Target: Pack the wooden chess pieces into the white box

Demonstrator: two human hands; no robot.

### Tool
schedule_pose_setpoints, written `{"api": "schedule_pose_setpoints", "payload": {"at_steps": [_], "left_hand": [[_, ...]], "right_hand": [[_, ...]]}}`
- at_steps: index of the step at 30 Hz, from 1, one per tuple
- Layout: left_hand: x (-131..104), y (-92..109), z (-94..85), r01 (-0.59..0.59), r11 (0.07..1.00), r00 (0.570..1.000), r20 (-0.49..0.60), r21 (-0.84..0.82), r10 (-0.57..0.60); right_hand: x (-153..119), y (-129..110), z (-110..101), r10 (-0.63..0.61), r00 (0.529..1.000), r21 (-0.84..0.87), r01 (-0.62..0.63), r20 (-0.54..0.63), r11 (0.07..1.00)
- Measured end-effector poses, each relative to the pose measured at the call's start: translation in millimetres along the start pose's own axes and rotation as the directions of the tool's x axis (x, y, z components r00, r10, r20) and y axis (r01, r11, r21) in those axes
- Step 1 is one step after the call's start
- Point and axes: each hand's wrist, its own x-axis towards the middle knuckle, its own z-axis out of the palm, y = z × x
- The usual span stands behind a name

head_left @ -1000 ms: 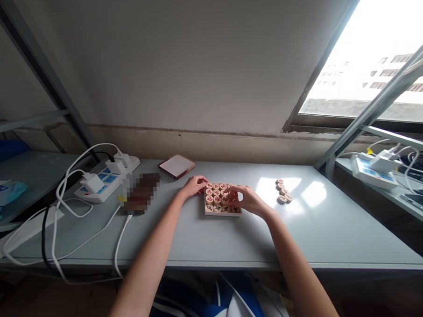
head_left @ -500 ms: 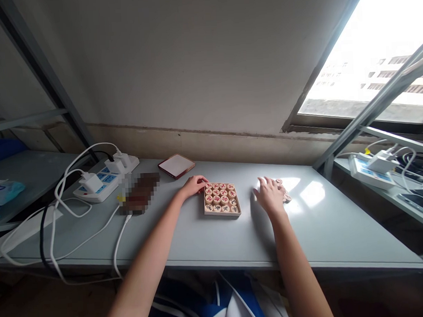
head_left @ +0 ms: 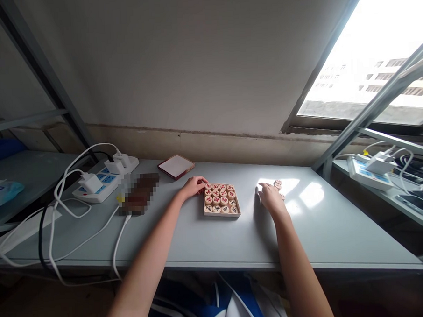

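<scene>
A shallow square box [head_left: 222,215] stands on the grey table, filled with round wooden pieces [head_left: 217,201] that bear red and black characters. The fingers of my left hand [head_left: 193,186] are closed on the box's upper left corner. To the right of the box, my right hand [head_left: 270,196] hangs low beside a few loose round pieces [head_left: 278,182]. Its index finger points left, the other fingers look bent, and what lies under them is hidden. The box's lid [head_left: 177,166] lies behind my left hand.
At the left are a white power strip [head_left: 103,183] with plugs, tangled cables and a blurred brown object [head_left: 140,194]. Another power strip [head_left: 371,169] sits on a shelf at the right. Metal posts rise at both sides.
My right hand's fingers, spread before, have drawn together over the loose pieces. My left hand and the box have hardly moved.
</scene>
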Motion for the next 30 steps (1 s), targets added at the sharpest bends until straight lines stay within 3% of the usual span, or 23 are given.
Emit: {"api": "schedule_pose_setpoints", "payload": {"at_steps": [4,10,13,16,19,22,26,30], "left_hand": [[1.2,-1.8,0.3,-0.005,1.0,1.0,0.003,0.003,0.005],[3.3,-5.7,0.6,-0.02,1.0,1.0,0.009,0.002,0.02],[2.9,-5.0,0.6,-0.019,1.0,1.0,0.008,0.005,0.019],[1.2,-2.3,0.4,-0.011,1.0,1.0,0.005,0.01,0.011],[0.0,0.0,0.0,-0.013,1.0,1.0,0.003,0.023,0.013],[0.4,-0.4,0.0,-0.021,0.999,1.0,0.0,0.034,0.021],[2.0,-3.0,0.4,-0.021,0.999,1.0,-0.002,0.038,0.021],[2.6,-4.5,0.3,-0.017,0.999,1.0,-0.001,0.042,0.017]], "right_hand": [[-0.1,-1.0,-4.3,-0.037,0.997,0.04,0.04,-0.07,0.998],[-1.3,-1.7,-9.1,0.054,0.996,-0.053,-0.058,-0.067,0.997],[0.8,-0.7,-6.6,-0.011,0.998,0.042,0.014,-0.063,0.999],[0.7,-5.2,-7.7,-0.148,0.988,0.259,0.153,-0.037,0.954],[-3.9,-16.0,-16.3,-0.28,0.959,0.532,0.264,-0.052,0.804],[-10.8,-28.3,-28.8,-0.425,0.904,0.635,0.361,-0.057,0.683],[-16.7,-38.8,-38.1,-0.552,0.832,0.633,0.398,0.055,0.664],[-19.0,-41.7,-36.4,-0.627,0.776,0.605,0.468,0.067,0.644]]}}
